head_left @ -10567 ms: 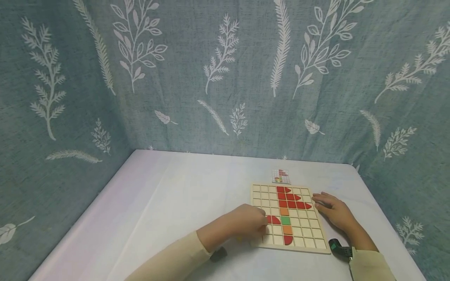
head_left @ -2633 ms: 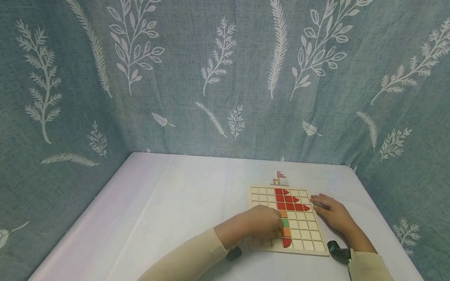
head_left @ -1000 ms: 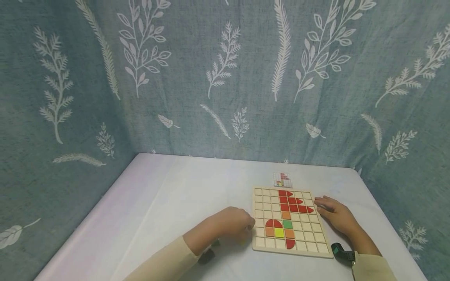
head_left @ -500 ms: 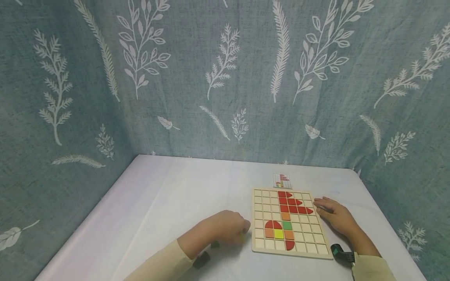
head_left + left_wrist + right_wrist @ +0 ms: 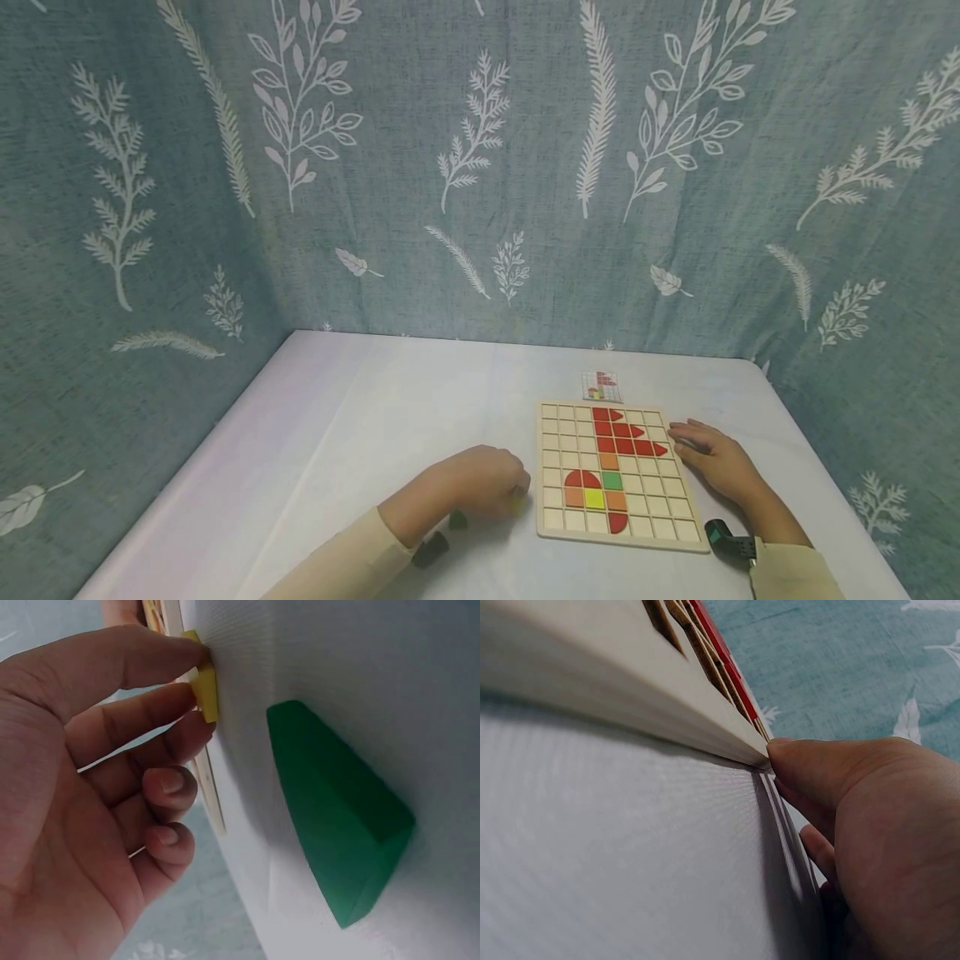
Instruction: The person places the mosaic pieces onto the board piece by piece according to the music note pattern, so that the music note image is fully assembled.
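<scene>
My left hand is just off the left edge of the wooden grid board. In the left wrist view its thumb and fingertips pinch a small yellow tile by its edges, close to the white table. A green block with slanted sides lies on the table near that hand. My right hand rests at the board's right side, fingers extended, and the right wrist view has its thumb touching the board's edge. In the board sit red pieces, orange tiles, a green tile and another yellow tile.
Behind the board lies a small pattern card with a similar coloured grid. Dark straps and devices are at both wrists, one of them a black device by the board's front right corner. A patterned cloth stands behind the table.
Since the oldest frame, an orange and a yellow tile have come to lie below the red rounded pieces. My left hand has moved left off the board. The right hand stays put.
</scene>
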Action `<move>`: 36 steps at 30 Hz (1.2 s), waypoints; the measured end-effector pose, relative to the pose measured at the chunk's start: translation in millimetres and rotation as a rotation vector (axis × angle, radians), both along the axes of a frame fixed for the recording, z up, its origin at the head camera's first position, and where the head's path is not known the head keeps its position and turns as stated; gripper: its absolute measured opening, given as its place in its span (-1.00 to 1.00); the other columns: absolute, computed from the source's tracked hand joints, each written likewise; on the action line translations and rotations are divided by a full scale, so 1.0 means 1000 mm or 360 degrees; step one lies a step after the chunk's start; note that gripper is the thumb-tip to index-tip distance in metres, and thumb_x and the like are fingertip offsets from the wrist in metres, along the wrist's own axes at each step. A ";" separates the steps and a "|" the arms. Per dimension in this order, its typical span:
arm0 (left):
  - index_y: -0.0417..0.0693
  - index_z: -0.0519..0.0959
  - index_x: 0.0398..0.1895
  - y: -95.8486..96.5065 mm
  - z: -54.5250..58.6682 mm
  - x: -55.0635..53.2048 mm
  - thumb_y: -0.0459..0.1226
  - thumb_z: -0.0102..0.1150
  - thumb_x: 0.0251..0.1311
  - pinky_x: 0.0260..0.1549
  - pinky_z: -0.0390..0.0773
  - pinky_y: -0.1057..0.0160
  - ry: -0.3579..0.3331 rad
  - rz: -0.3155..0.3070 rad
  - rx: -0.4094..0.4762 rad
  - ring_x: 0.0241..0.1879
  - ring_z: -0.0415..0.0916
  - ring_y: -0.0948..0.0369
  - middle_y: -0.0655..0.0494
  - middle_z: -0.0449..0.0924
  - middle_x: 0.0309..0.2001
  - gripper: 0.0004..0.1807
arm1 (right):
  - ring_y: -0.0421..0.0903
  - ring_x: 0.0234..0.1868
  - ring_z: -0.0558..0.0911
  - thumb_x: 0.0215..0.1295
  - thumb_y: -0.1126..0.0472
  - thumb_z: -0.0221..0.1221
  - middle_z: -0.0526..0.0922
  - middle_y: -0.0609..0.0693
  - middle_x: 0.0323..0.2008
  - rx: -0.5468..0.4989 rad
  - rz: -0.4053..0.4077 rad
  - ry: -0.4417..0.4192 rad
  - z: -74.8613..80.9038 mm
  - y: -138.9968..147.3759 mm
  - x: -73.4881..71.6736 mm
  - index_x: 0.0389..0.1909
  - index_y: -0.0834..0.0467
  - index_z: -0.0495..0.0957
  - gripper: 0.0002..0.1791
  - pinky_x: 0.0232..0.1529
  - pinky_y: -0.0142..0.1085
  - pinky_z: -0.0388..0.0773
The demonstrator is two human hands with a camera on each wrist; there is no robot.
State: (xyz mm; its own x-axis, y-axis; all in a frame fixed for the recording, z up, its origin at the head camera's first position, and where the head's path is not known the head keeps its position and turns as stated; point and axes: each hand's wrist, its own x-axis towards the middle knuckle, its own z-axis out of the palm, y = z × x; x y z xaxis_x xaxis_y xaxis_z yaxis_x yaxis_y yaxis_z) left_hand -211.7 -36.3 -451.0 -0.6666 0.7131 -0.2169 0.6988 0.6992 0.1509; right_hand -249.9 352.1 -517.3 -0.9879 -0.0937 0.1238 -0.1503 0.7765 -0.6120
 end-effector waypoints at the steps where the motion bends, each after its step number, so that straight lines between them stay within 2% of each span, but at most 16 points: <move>1: 0.15 0.69 -0.32 0.000 0.000 0.000 -0.23 0.40 0.04 -0.40 0.46 0.33 0.0001 -0.0004 0.0004 -0.53 0.37 0.33 0.40 0.43 -0.53 -0.88 | 0.34 0.37 0.16 0.36 -0.01 0.17 0.40 0.26 0.27 0.0000 0.0001 0.0003 0.000 0.000 0.000 0.15 0.28 0.54 -0.49 0.27 0.26 0.02; 7: 0.16 0.68 -0.32 0.004 0.002 -0.002 -0.21 0.38 0.08 -0.40 0.44 0.36 0.0024 -0.0057 0.0055 -0.52 0.35 0.34 0.40 0.42 -0.52 -0.90 | 0.34 0.37 0.17 0.36 0.00 0.17 0.41 0.26 0.27 -0.0009 0.0010 0.0014 0.000 0.001 -0.001 0.15 0.28 0.54 -0.50 0.27 0.26 0.03; 14: 0.15 0.64 -0.40 0.016 0.001 -0.005 -0.18 0.36 0.09 -0.45 0.39 0.40 0.0111 -0.0175 0.0094 -0.53 0.32 0.36 0.41 0.42 -0.52 -0.94 | 0.35 0.36 0.17 0.36 -0.01 0.17 0.41 0.27 0.27 -0.0011 0.0010 0.0017 0.001 0.001 0.000 0.15 0.28 0.54 -0.49 0.26 0.27 0.03; 24: 0.18 0.69 -0.23 0.043 0.006 0.001 -0.09 0.50 -0.09 -0.39 0.42 0.43 0.0099 -0.0170 0.0100 -0.50 0.35 0.39 0.45 0.46 -0.46 -0.70 | 0.35 0.36 0.17 0.35 0.01 0.17 0.40 0.26 0.27 -0.0005 0.0004 0.0004 0.002 0.001 0.000 0.15 0.28 0.54 -0.50 0.26 0.27 0.03; 31: 0.19 0.65 -0.30 0.061 0.006 0.006 -0.15 0.43 0.00 -0.50 0.33 0.43 0.0185 -0.0284 0.0067 -0.52 0.28 0.38 0.41 0.40 -0.49 -0.82 | 0.34 0.37 0.15 0.36 0.01 0.17 0.38 0.27 0.29 -0.0014 -0.0013 -0.0018 0.002 -0.001 0.000 0.15 0.28 0.54 -0.50 0.27 0.27 0.02; 36: 0.21 0.66 -0.27 0.072 0.006 0.010 -0.10 0.41 0.05 -0.48 0.32 0.46 0.0173 -0.0294 0.0080 -0.52 0.29 0.39 0.42 0.40 -0.50 -0.82 | 0.34 0.37 0.15 0.36 0.03 0.17 0.39 0.27 0.29 -0.0012 -0.0008 -0.0018 0.001 0.000 -0.001 0.15 0.28 0.54 -0.51 0.27 0.27 0.02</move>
State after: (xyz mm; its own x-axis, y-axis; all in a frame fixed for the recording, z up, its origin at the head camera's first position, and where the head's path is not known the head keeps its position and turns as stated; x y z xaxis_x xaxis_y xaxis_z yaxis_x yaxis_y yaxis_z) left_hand -201.8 35.3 -445.0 -0.5411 0.8335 -0.1121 0.8285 0.5512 0.0990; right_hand -250.7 351.7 -516.3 -0.9897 -0.0877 0.1133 -0.1394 0.7725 -0.6195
